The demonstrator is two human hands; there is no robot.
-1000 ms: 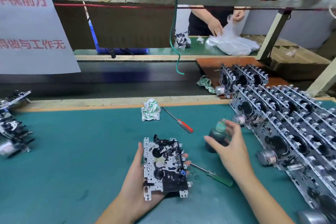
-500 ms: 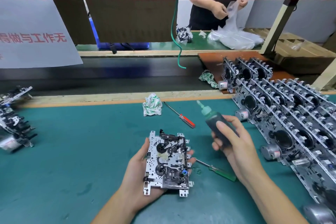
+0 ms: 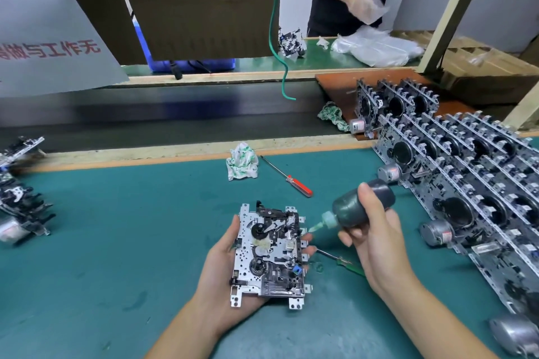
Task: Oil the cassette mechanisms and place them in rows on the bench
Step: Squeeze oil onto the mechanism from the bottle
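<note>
Mechanism (image 3: pixel 269 253) cradled on left fingers (image 3: pixel 309 251), right fingers (image 3: pixel 369 207) curled round oil bottle (image 3: pixel 360 210) — nozzle touching mechanism's edge.

Teal bench (image 3: pixel 116 242); dark oil bottle (image 3: pixel 361 207), green nozzle; red-handled screwdriver (image 3: pixel 299 185).

Left hand (image 3: pixel 224 265) palm-up, fingers cupped, holding; right hand (image 3: pixel 376 245) fingers curled, apparently gripping.

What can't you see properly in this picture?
Head view only:
- Green-handled screwdriver: handle hidden behind the right hand.
- Grey paper sign with red writing: cut off by the left edge.
- Dark oil bottle's green nozzle tip: too small to show oil.
</note>
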